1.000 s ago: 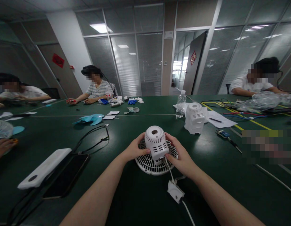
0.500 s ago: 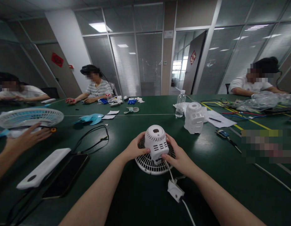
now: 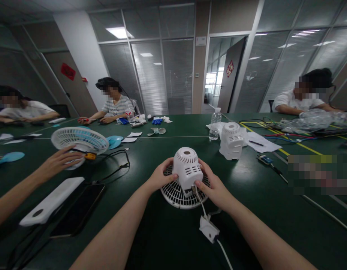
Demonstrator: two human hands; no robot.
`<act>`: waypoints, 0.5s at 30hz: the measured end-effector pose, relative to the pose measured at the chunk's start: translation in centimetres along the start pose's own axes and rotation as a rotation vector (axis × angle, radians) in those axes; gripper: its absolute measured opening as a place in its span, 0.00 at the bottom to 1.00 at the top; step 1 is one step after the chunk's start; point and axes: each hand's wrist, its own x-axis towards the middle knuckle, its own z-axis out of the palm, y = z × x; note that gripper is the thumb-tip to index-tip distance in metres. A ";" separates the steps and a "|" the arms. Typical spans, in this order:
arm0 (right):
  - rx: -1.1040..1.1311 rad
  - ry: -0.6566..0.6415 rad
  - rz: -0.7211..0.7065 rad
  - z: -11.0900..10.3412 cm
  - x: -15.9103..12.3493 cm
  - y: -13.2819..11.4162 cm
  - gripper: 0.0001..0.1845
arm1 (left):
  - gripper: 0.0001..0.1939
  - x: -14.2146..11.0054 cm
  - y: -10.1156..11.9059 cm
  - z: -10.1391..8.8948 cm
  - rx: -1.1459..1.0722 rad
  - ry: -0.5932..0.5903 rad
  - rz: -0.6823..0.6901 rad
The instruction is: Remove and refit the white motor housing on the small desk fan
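Observation:
Between my two hands is a white vented fan motor cover (image 3: 187, 167), its round top with a hole facing up. My left hand (image 3: 161, 175) grips its left side, thumb on the front. My right hand (image 3: 214, 183) grips the right side, thumb near the lower corner. Under the cover lies a white round fan grille (image 3: 177, 198), flat on the green table. A white cable (image 3: 201, 202) runs from the cover's lower edge to a small white switch box (image 3: 209, 228) in front. What is inside the cover is hidden.
Another white motor cover (image 3: 232, 140) stands behind to the right, near a water bottle (image 3: 215, 125) and paper (image 3: 265, 141). On the left are a white power bank-like box (image 3: 54, 198), a phone (image 3: 79, 210) and a co-worker's hand (image 3: 59, 159) holding a fan (image 3: 79, 140). Other people sit across the table.
The motor cover has lifted and tilted slightly between my hands. At the left, the co-worker's hand and fan have moved right, toward the blue fan blade.

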 end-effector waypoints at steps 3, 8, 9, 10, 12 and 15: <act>-0.029 -0.005 -0.006 -0.1 0.0 0.3 0.38 | 0.38 -0.1 0.0 0.0 -0.003 -0.026 -0.015; -0.091 0.018 -0.037 -0.1 0.0 0.7 0.38 | 0.42 -0.1 -0.5 0.2 0.018 -0.047 -0.026; -0.100 0.023 -0.040 -0.1 0.0 0.6 0.38 | 0.42 -0.1 -0.5 0.2 0.025 -0.047 -0.023; -0.105 0.027 -0.043 -0.1 0.0 0.6 0.38 | 0.42 -0.1 -0.5 0.3 0.033 -0.044 -0.022; -0.111 0.030 -0.047 -0.1 -0.1 0.5 0.37 | 0.43 -0.1 -0.5 0.4 0.050 -0.035 -0.030; -0.115 0.026 -0.048 0.0 -0.1 0.4 0.37 | 0.43 -0.1 -0.4 0.5 0.062 -0.033 -0.063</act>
